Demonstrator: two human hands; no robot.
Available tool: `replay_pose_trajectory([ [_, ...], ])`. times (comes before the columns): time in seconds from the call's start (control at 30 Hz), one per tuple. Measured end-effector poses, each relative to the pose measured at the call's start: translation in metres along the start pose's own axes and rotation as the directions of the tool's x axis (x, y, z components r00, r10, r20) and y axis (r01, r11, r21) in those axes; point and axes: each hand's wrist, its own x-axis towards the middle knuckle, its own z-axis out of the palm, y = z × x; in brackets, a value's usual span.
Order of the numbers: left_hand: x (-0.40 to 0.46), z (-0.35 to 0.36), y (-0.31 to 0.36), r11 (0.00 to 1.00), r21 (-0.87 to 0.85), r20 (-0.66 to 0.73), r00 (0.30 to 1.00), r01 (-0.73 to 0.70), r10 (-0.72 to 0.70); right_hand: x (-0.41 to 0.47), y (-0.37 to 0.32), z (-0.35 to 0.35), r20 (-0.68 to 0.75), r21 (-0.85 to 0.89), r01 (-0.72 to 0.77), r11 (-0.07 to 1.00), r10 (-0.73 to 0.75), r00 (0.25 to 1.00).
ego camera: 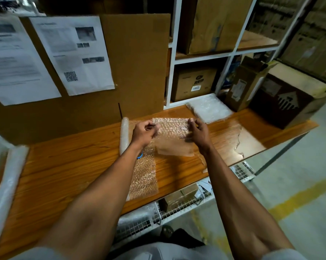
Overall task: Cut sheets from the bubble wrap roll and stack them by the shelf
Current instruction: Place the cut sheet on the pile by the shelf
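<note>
Bubble-wrap sheet (172, 136) between both hands

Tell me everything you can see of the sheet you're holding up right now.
The sheet is clear bubble wrap, roughly rectangular, its bubbles catching the light. It hangs above the wooden table, held up by its top edge: the left hand pinches the top left corner, the right hand the top right. The lower edge droops free and looks blurred. The roll lies just to its left, apart from it.
</note>
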Motion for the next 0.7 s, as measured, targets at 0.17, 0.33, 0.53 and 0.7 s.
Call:
replay_pose_trajectory([
  [0.17,0.001,0.018,0.006,0.999,0.045,-0.001,1.000,0.012,-0.012,-0.012,0.009,-0.019,0.090,-0.015,-0.058,0.998,0.059,0.994],
  [0.33,0.009,0.043,0.010,0.993,0.119,0.009,1.000,0.001,-0.002,-0.005,0.013,-0.037,-0.014,-0.037,-0.041,0.998,0.041,0.999],
  [0.53,0.038,0.081,0.005,0.989,0.145,-0.034,0.999,0.032,-0.028,0.017,0.010,-0.063,0.035,-0.007,-0.088,0.996,0.088,0.995],
  [0.7,0.074,0.121,0.006,0.983,0.169,-0.042,0.997,0.066,-0.060,0.056,0.030,-0.097,0.123,-0.003,-0.193,0.981,0.192,0.974],
])
